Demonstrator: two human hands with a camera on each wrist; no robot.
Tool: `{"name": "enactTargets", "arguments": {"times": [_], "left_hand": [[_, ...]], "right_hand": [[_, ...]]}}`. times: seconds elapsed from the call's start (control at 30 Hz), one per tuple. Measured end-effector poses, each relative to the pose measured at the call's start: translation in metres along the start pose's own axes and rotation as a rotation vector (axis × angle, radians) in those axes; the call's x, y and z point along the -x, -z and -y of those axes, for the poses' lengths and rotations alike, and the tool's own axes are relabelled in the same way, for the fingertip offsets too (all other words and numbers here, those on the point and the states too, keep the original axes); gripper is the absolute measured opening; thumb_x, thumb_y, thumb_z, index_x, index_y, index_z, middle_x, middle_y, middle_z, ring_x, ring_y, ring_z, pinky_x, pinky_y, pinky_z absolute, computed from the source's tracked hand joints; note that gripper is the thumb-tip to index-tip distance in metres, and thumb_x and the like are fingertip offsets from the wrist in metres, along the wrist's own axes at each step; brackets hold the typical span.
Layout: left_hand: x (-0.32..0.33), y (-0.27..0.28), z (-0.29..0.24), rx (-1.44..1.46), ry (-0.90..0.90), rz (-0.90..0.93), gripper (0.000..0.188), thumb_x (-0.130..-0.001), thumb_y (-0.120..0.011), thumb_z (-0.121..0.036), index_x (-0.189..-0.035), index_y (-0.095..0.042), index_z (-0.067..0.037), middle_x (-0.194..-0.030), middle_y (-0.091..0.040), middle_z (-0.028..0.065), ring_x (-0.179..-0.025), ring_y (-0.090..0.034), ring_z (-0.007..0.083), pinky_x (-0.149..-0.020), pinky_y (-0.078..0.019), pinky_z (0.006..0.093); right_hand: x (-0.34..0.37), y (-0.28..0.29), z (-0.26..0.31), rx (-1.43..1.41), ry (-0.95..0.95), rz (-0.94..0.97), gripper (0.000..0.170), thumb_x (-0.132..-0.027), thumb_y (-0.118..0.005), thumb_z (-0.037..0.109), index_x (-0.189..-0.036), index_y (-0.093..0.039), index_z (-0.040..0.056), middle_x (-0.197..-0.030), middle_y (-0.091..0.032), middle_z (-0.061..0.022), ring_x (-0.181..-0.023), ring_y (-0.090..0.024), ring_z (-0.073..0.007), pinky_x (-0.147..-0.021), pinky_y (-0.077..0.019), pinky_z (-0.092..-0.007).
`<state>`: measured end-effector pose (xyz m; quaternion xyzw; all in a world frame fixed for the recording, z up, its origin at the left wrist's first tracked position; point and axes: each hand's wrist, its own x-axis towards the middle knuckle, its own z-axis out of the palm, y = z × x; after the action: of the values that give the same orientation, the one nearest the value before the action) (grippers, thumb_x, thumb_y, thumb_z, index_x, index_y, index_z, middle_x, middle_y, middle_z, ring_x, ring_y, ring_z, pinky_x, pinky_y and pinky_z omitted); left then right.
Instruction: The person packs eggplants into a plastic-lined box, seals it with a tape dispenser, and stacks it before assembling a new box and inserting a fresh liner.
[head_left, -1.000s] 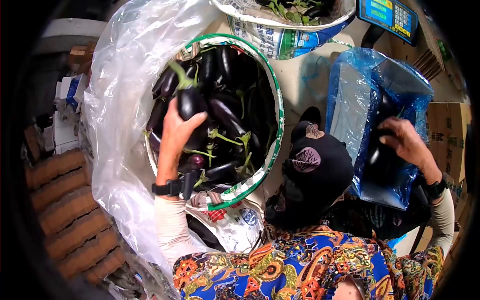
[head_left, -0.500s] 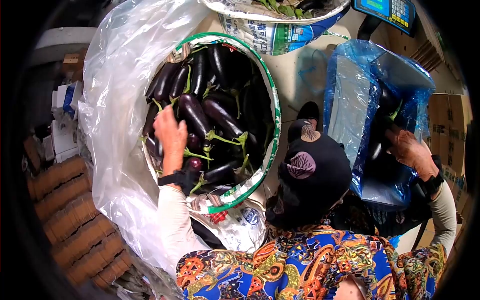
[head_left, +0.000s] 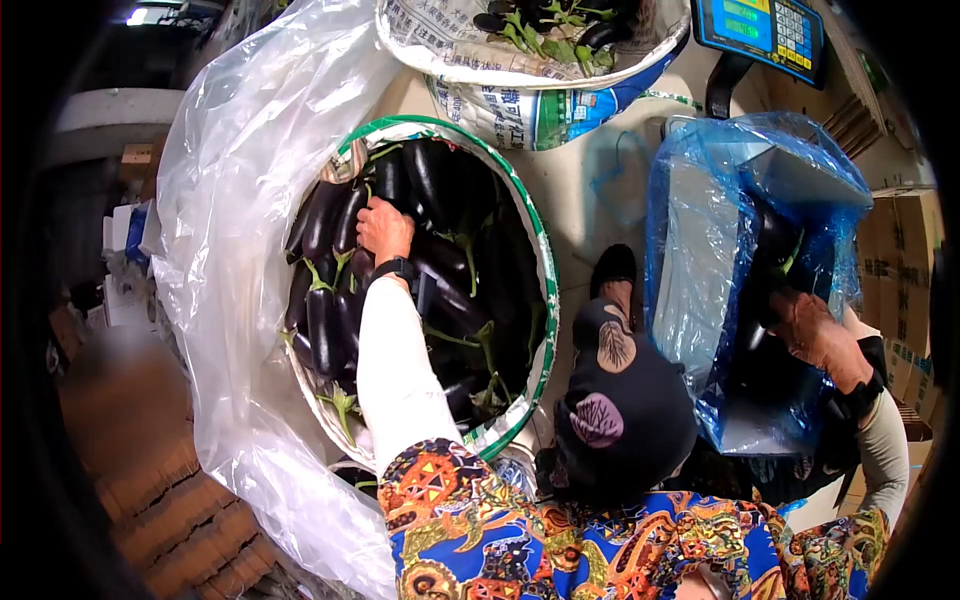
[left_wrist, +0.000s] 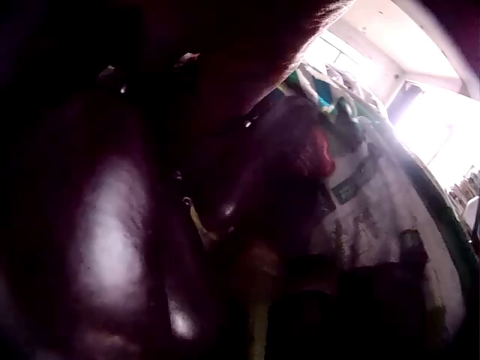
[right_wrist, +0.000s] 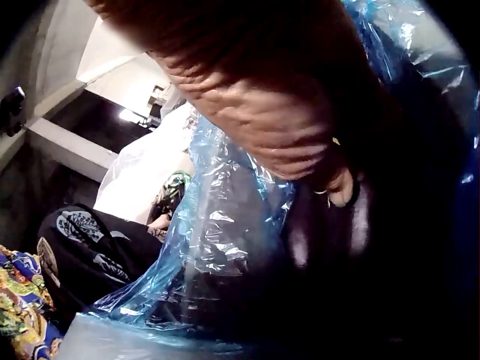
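My left hand (head_left: 386, 232) reaches into a round, green-rimmed basket (head_left: 545, 250) full of dark purple eggplants (head_left: 445, 270). Its fingers bend down among the eggplants, where their tips are hidden; I cannot tell whether they grip one. Close by in the dark left wrist view is a glossy eggplant (left_wrist: 112, 232). On the other side, my right hand (head_left: 815, 330) is down inside a box lined with a blue plastic bag (head_left: 690, 240), over eggplants (head_left: 775, 240). In the right wrist view a fingertip (right_wrist: 341, 189) of that hand shows right at an eggplant (right_wrist: 300, 240).
A clear plastic sheet (head_left: 240, 260) drapes over the basket's left side. Beyond it stands a second, paper-lined container (head_left: 450, 50) with eggplants and leaves. A scale display (head_left: 760, 35) rises behind the blue bag. Brown cartons (head_left: 890, 270) stand at the right, a person's knee (head_left: 625, 420) between basket and box.
My left hand set down an eggplant in the basket, drew back to its left side, then reached farther in among others. My right hand has sunk deeper into the blue bag. The head view has shifted.
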<state>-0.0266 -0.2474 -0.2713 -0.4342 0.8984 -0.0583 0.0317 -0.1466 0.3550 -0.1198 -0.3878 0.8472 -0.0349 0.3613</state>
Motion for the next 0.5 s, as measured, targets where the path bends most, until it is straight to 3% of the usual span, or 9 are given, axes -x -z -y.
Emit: {"name": "enactTargets", "arguments": {"times": [0.03, 0.17, 0.23, 0.27, 0.3, 0.37, 0.43, 0.47, 0.5], "left_hand": [[-0.001, -0.006, 0.0, -0.021, 0.031, -0.044, 0.05, -0.073, -0.073, -0.025, -0.11, -0.052, 0.001, -0.109, -0.06, 0.0242, -0.103, -0.061, 0.0442, -0.086, -0.0514, 0.0522], [-0.01, 0.006, 0.013, 0.105, 0.008, 0.083, 0.065, -0.062, -0.081, -0.033, -0.111, -0.055, 0.001, -0.113, -0.06, 0.0243, -0.105, -0.061, 0.042, -0.088, -0.0512, 0.0506], [-0.002, 0.036, 0.006, 0.114, -0.009, 0.195, 0.069, -0.062, -0.079, -0.036, -0.113, -0.055, 0.002, -0.116, -0.06, 0.0244, -0.106, -0.061, 0.0412, -0.09, -0.0509, 0.0481], [-0.001, 0.041, 0.01, 0.147, -0.023, 0.212, 0.066, -0.062, -0.077, -0.037, -0.111, -0.058, 0.003, -0.11, -0.063, 0.0253, -0.104, -0.061, 0.041, -0.089, -0.0509, 0.046], [-0.004, 0.035, 0.026, 0.306, -0.087, 0.239, 0.058, -0.065, -0.075, -0.038, -0.104, -0.061, 0.003, -0.097, -0.067, 0.0221, -0.096, -0.065, 0.0379, -0.084, -0.0512, 0.0442], [0.0, 0.038, 0.053, 0.697, -0.104, 0.415, 0.047, -0.071, -0.074, -0.036, -0.099, -0.063, 0.0, -0.087, -0.068, 0.0131, -0.084, -0.066, 0.0267, -0.076, -0.0522, 0.0387], [0.014, 0.063, 0.065, 1.055, 0.037, 0.69, 0.037, -0.079, -0.071, -0.031, -0.102, -0.063, -0.002, -0.089, -0.066, 0.0062, -0.08, -0.062, 0.0144, -0.071, -0.051, 0.0309], [0.033, 0.088, 0.058, 1.258, 0.069, 0.668, 0.033, -0.083, -0.068, -0.026, -0.106, -0.063, -0.003, -0.091, -0.065, 0.0042, -0.08, -0.06, 0.0094, -0.069, -0.0495, 0.0251], [0.05, 0.114, 0.048, 1.315, 0.022, 0.617, 0.035, -0.085, -0.067, -0.026, -0.11, -0.061, -0.002, -0.095, -0.065, 0.0048, -0.081, -0.062, 0.0115, -0.071, -0.051, 0.0247]], "right_hand": [[-0.003, -0.002, -0.003, 0.029, 0.017, 0.0, 0.033, -0.082, -0.064, 0.017, -0.11, -0.057, 0.002, -0.107, -0.059, -0.0213, -0.096, -0.055, -0.0424, -0.077, -0.0466, -0.0458], [-0.005, -0.012, -0.015, 0.102, 0.085, -0.007, 0.029, -0.083, -0.063, 0.017, -0.108, -0.059, 0.0042, -0.107, -0.059, -0.0193, -0.093, -0.057, -0.0401, -0.074, -0.0468, -0.0437], [-0.005, -0.012, -0.014, 0.084, 0.065, -0.042, 0.025, -0.082, -0.064, 0.017, -0.104, -0.06, 0.0049, -0.104, -0.06, -0.0187, -0.092, -0.058, -0.0397, -0.075, -0.047, -0.044], [-0.005, -0.009, -0.008, 0.057, 0.036, -0.055, 0.022, -0.082, -0.065, 0.017, -0.1, -0.061, 0.005, -0.102, -0.061, -0.0186, -0.091, -0.058, -0.0399, -0.075, -0.0472, -0.045], [-0.004, -0.006, -0.004, 0.034, 0.008, -0.067, 0.019, -0.082, -0.066, 0.017, -0.096, -0.062, 0.005, -0.1, -0.061, -0.0186, -0.091, -0.059, -0.0401, -0.076, -0.0474, -0.0459], [-0.002, -0.007, -0.006, 0.004, 0.004, -0.085, 0.018, -0.081, -0.066, 0.017, -0.094, -0.062, 0.0052, -0.098, -0.062, -0.0187, -0.088, -0.06, -0.0408, -0.073, -0.0479, -0.046], [-0.005, -0.011, -0.01, -0.013, 0.019, -0.088, 0.017, -0.081, -0.066, 0.018, -0.093, -0.062, 0.0054, -0.095, -0.062, -0.0189, -0.085, -0.06, -0.0415, -0.071, -0.0482, -0.0462], [-0.006, -0.015, -0.016, -0.012, 0.03, -0.083, 0.017, -0.082, -0.066, 0.018, -0.092, -0.062, 0.0055, -0.093, -0.062, -0.019, -0.083, -0.06, -0.0419, -0.07, -0.0483, -0.0463], [-0.006, -0.017, -0.02, -0.01, 0.037, -0.08, 0.016, -0.082, -0.066, 0.018, -0.091, -0.062, 0.0055, -0.092, -0.062, -0.0191, -0.082, -0.06, -0.0422, -0.069, -0.0484, -0.0464]]}}
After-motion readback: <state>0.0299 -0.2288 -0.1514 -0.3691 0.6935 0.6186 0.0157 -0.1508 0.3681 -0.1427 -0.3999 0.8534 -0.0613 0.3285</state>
